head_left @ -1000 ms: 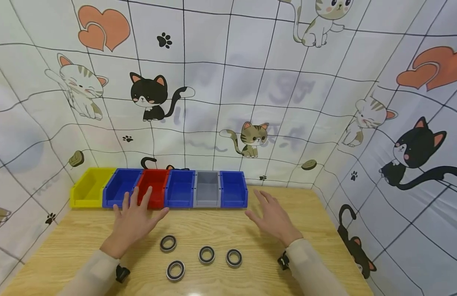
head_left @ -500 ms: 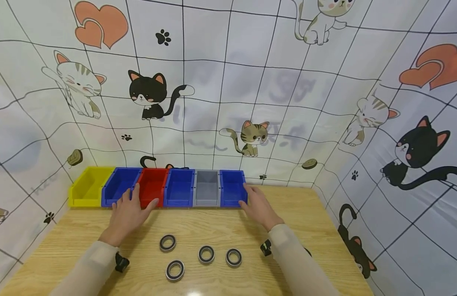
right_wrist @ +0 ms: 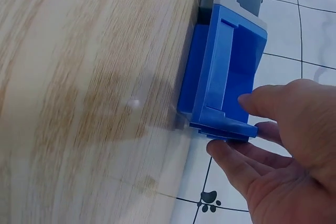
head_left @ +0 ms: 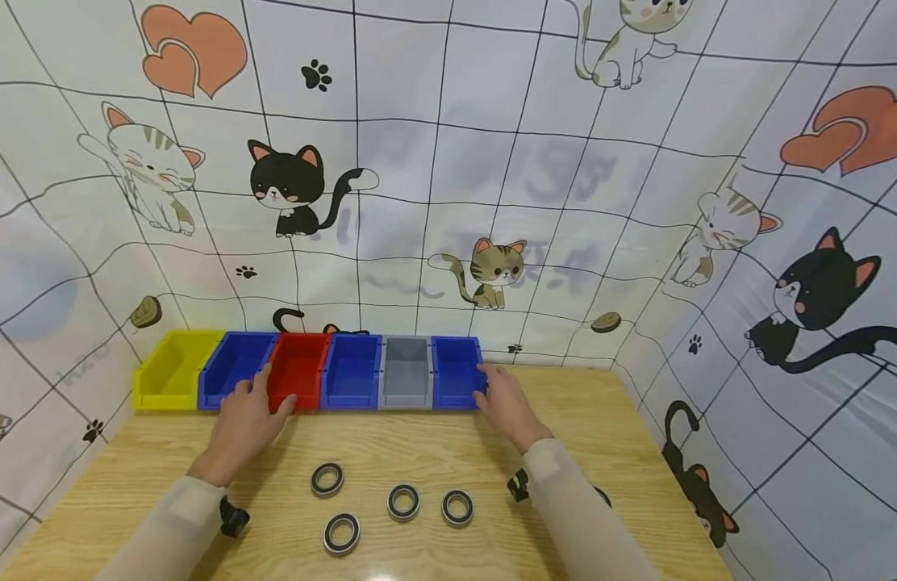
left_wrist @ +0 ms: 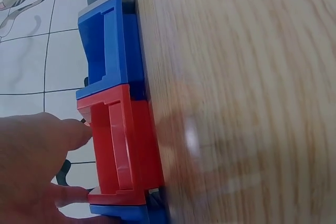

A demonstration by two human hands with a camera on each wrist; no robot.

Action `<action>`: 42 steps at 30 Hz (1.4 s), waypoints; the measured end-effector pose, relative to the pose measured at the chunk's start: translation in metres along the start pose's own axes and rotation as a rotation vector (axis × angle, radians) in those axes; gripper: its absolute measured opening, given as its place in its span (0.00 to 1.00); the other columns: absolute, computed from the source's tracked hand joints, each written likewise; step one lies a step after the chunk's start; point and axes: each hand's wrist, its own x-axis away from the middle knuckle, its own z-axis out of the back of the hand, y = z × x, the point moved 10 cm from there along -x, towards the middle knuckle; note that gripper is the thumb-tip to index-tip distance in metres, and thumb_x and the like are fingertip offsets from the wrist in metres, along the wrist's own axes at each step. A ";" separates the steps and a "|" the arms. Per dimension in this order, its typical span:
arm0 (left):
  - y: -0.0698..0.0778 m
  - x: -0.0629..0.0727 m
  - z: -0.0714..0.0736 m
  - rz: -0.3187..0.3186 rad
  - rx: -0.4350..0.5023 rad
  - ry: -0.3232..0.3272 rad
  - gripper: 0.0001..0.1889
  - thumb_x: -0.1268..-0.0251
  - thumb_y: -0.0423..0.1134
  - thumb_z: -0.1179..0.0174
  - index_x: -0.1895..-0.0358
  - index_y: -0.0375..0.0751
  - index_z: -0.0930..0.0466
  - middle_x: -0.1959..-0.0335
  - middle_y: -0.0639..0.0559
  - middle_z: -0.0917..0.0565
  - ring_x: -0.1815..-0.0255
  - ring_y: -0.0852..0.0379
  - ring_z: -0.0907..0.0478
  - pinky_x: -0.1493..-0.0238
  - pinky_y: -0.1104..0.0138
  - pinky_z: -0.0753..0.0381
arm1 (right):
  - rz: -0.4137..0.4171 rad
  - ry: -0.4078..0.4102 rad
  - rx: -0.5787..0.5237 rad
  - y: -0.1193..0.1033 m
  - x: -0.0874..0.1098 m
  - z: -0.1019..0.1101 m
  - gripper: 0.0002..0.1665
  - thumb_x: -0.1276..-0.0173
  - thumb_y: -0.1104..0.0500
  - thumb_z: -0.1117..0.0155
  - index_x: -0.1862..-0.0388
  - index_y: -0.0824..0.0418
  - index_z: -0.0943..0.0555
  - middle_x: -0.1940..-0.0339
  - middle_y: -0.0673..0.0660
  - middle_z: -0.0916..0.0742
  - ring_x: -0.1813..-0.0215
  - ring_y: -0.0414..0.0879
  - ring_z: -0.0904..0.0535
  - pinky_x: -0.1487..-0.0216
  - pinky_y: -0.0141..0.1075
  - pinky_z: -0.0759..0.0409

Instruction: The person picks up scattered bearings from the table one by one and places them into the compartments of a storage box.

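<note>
My left hand (head_left: 241, 424) hovers at the front of the red bin (head_left: 298, 371), fingers at the wall it shares with a blue bin (head_left: 234, 371). In the left wrist view the thumb (left_wrist: 73, 134) lies across the red bin's opening, spread from the fingers. My right hand (head_left: 508, 407) pinches the side wall of the rightmost blue bin (right_wrist: 212, 77), thumb (right_wrist: 260, 100) inside and fingers outside. Several ring-shaped ball bearings, among them one bearing (head_left: 327, 479) at the left and another (head_left: 457, 508) at the right, lie flat on the wooden table (head_left: 398, 440).
The bins stand side by side along the back: a yellow bin (head_left: 176, 371) at the left end, another blue bin (head_left: 352, 371) and a grey bin (head_left: 407, 371) between red and rightmost blue. A cat-printed cloth (head_left: 405, 202) hangs behind and beside the table.
My right hand has moved left from beside the row and taken hold of the rightmost blue bin's wall. The left hand has come lower, its spread fingers drawing in. The bearings lie as before.
</note>
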 end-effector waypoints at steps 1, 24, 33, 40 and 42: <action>0.000 0.000 0.000 0.001 0.003 0.001 0.47 0.12 0.52 0.36 0.08 0.23 0.45 0.25 0.07 0.28 0.30 0.08 0.24 0.30 0.19 0.18 | -0.001 0.004 -0.007 0.000 0.000 0.001 0.34 0.14 0.62 0.28 0.15 0.69 0.24 0.22 0.74 0.15 0.24 0.67 0.13 0.24 0.60 0.10; 0.022 0.008 0.011 -0.090 0.044 0.082 0.34 0.16 0.40 0.29 0.17 0.30 0.29 0.37 0.18 0.13 0.48 0.25 0.10 0.50 0.33 0.06 | -0.023 0.098 0.034 0.024 0.017 0.027 0.20 0.18 0.69 0.26 0.32 0.72 0.17 0.33 0.72 0.09 0.31 0.68 0.10 0.30 0.59 0.07; 0.026 0.006 0.009 -0.114 0.042 0.095 0.31 0.16 0.37 0.29 0.18 0.31 0.26 0.45 0.24 0.08 0.54 0.30 0.09 0.57 0.39 0.06 | -0.011 0.122 0.026 0.031 0.026 0.036 0.16 0.21 0.71 0.23 0.39 0.71 0.16 0.38 0.73 0.07 0.36 0.68 0.08 0.36 0.59 0.05; 0.032 0.005 0.005 -0.092 0.063 0.048 0.33 0.16 0.38 0.28 0.17 0.27 0.27 0.48 0.28 0.08 0.62 0.43 0.14 0.64 0.52 0.11 | -0.012 0.129 0.053 0.038 0.033 0.044 0.14 0.21 0.72 0.25 0.41 0.71 0.17 0.38 0.73 0.07 0.37 0.68 0.08 0.37 0.59 0.05; 0.035 0.005 0.002 -0.078 0.070 0.032 0.34 0.16 0.40 0.29 0.17 0.26 0.27 0.47 0.28 0.07 0.63 0.45 0.15 0.66 0.57 0.13 | -0.018 0.134 0.055 0.042 0.035 0.048 0.13 0.20 0.72 0.26 0.42 0.70 0.16 0.41 0.73 0.06 0.40 0.67 0.08 0.40 0.59 0.05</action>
